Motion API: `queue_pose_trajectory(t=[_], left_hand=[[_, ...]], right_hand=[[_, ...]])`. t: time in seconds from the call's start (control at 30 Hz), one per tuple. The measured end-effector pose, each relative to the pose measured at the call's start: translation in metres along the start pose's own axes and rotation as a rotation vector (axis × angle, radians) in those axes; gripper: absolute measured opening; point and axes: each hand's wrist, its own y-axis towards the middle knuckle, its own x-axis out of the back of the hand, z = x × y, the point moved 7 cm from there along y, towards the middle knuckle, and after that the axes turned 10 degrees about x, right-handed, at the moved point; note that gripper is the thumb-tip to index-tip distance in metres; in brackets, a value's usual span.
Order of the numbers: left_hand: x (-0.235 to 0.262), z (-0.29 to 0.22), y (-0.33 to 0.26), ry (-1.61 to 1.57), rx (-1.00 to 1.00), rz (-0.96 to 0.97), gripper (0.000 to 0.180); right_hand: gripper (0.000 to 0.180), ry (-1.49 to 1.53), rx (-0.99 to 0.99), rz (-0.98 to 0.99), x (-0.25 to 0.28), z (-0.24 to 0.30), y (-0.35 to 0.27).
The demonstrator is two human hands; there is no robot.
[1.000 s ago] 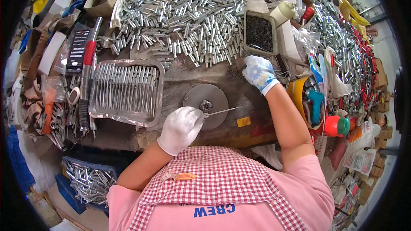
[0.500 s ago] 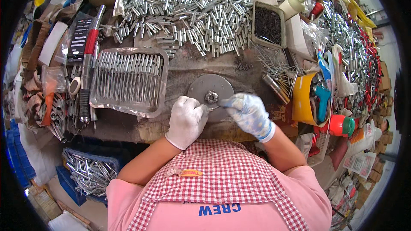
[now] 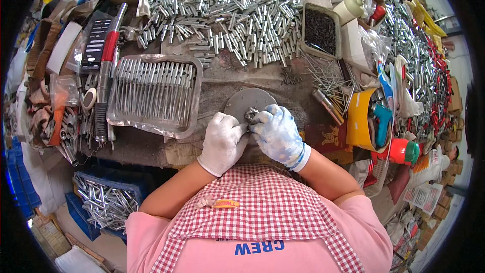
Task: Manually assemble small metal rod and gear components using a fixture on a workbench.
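Observation:
Over the near edge of a round grey disc (image 3: 243,102), my two gloved hands meet at their fingertips. My left hand (image 3: 221,142), in a white glove, is closed, its thumb and fingers pinched at the right side. Against it presses my right hand (image 3: 281,135), in a white glove with blue patches, its fingers bent and closed. What they pinch is hidden between the gloves. A small cluster of dark metal bits (image 3: 251,114) lies on the disc, partly behind the right fingertips. Left of the hands is a foil tray (image 3: 196,102) with a row of thin metal rods fitted into thicker sleeves.
Many loose metal tubes (image 3: 222,7) cover the back of the bench. A tin of dark small parts (image 3: 321,30) stands at the back right, with scattered thin rods (image 3: 331,81) before it. Further right are a yellow container (image 3: 356,121) and a red-green bottle (image 3: 404,150). A blue crate (image 3: 129,184) sits lower left.
My right hand has moved left and closed in against my left fingertips. The thin metal piece seen between the hands is now covered. My left hand has barely shifted.

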Motion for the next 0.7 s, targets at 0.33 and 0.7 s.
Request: queue_pose_trajectory(t=[0.33,0.7], left_hand=[[-0.002,0.002,-0.004,0.041,-0.021,-0.034,0.02],[-0.002,-0.003,-0.003,0.045,-0.061,-0.041,0.015]], right_hand=[[0.019,-0.065,-0.001,0.302,-0.015,0.002,0.017],[0.012,-0.13,0.028,0.227,-0.012,0.002,0.012]])
